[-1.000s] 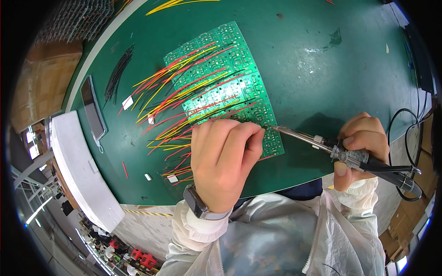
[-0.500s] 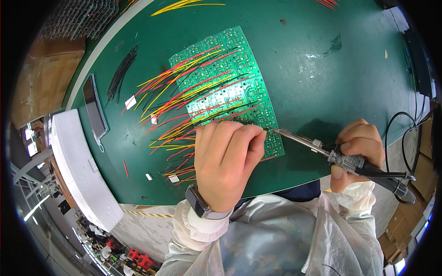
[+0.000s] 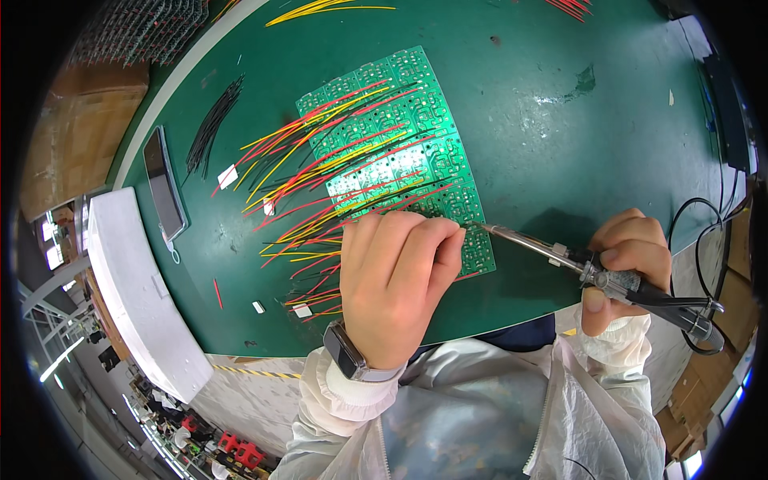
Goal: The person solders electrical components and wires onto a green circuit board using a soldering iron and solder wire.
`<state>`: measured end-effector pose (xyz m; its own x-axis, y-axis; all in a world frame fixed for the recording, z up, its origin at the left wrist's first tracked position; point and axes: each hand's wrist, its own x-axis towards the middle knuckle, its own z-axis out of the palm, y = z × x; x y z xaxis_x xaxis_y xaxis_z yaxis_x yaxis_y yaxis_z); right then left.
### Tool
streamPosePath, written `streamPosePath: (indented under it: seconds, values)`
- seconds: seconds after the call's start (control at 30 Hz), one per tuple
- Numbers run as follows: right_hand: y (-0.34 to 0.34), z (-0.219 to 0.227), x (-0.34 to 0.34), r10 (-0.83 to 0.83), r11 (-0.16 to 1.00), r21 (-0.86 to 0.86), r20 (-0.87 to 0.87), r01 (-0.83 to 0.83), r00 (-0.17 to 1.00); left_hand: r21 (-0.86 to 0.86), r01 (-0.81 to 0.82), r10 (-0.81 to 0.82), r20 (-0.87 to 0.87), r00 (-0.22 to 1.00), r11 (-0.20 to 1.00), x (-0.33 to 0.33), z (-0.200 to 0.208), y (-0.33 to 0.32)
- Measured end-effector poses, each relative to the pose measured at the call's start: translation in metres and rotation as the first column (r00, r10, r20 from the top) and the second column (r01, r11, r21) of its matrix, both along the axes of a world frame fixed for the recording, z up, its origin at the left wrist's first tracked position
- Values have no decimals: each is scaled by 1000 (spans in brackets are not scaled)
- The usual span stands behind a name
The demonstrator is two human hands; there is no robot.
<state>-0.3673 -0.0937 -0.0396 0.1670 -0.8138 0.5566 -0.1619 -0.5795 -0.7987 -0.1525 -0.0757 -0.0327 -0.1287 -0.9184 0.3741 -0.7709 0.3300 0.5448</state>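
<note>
A green circuit board panel [image 3: 448, 160] lies on the table. Rows of red, yellow and black wires [image 3: 320, 172] stretch leftward from it. Over its near part, my left hand [image 3: 400, 260] is closed in a pinch, fingertips at the board's right side. What sits between those fingertips is too small and hidden to make out. My right hand [image 3: 632, 260] grips a soldering iron [image 3: 552, 250] by its dark handle. The iron's thin metal tip points left, at the panel's right edge, close to the left fingertips. Part of the panel is covered by the left hand.
A bundle of black wires [image 3: 214, 124] and a phone [image 3: 164, 184] lie at the left. Yellow wires [image 3: 320, 11] and red wires [image 3: 570, 8] rest at the far side. A white foam block [image 3: 136, 288] stands along the left edge; black cables [image 3: 704, 240] hang at right.
The soldering iron and my right hand have shifted slightly right, so the tip is a little farther from my left fingertips. My left hand keeps its pinch over the board.
</note>
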Motion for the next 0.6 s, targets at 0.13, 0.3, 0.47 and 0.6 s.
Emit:
streamPosePath:
  seconds: [0.13,0.3,0.47,0.6]
  values:
    - [0,-3,-2,-42,999,-2,5,42,999,-3,-2,2,0,1000,1000,1,0,0]
    - [-1,-7,-5,-122,992,-40,11,122,993,-10,-10,10,24,1000,1000,-2,4,-1]
    - [0,-10,-5,-181,983,-43,11,181,983,-24,-8,9,49,999,1000,-1,4,0]
    - [-1,-10,-5,-208,977,-52,-4,207,978,-51,-3,7,74,997,999,1,3,1]
